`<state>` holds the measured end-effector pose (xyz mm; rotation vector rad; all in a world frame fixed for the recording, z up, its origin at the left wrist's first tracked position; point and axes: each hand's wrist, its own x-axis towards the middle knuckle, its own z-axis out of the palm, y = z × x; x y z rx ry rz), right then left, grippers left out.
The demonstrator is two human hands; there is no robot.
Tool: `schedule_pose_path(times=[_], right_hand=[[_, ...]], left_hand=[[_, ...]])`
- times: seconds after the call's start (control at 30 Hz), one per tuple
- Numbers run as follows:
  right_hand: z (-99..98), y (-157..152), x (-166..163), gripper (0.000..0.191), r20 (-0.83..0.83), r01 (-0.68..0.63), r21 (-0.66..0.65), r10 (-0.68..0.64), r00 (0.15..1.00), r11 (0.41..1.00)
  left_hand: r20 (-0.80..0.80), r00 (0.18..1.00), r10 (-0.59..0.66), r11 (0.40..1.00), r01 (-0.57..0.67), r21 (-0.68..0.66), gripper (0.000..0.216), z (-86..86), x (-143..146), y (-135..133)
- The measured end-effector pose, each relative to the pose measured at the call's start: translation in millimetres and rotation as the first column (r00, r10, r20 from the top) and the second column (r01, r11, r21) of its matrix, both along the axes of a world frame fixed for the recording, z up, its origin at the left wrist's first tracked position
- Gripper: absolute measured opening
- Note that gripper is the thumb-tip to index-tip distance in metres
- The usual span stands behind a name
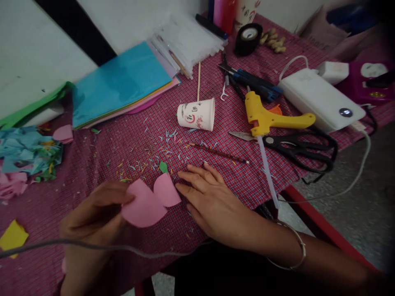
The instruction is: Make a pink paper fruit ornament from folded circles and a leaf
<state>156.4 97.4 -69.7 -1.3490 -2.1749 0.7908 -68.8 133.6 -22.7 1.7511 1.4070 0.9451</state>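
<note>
My left hand (pixel 95 209) is closed in a pinch on the edge of a rounded pink paper piece (pixel 143 205). Just right of it lies a smaller pink paper piece (pixel 166 190), whose edge meets the held one in view. A bit of green paper (pixel 163 167) shows above the smaller piece. My right hand (pixel 206 197) rests palm down on the checked cloth with its fingers stretched out. Its fingertips are close beside the smaller pink piece; whether they touch it I cannot tell. A dark pencil (pixel 219 153) lies beyond those fingers.
A paper cup (pixel 197 114) lies on its side amid paper snippets. On the right are a yellow glue gun (pixel 262 115), black scissors (pixel 296 148) and a white power bank (pixel 321 98). Coloured sheets (pixel 123 82) lie behind; paper scraps (pixel 27 152) are at left. A grey cord (pixel 101 247) crosses in front.
</note>
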Motion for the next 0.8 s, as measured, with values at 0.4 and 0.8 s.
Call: schedule_pose_path(times=[0.4, 0.8], right_hand=[[1.9, 1.0, 1.1, 0.034, -0.021, 0.013, 0.005, -0.012, 1.0, 1.0], [2.9, -0.5, 2.3, 0.034, -0.008, 0.003, -0.007, -0.003, 1.0, 1.0]], left_hand=[[-0.198, 0.98, 0.029, 0.985, 0.005, 0.171, 0.009, -11.9, -6.2, -7.5], [-0.558, 0.829, -0.042, 0.9, 0.274, 0.339, 0.051, -12.9, -13.7, -18.1]])
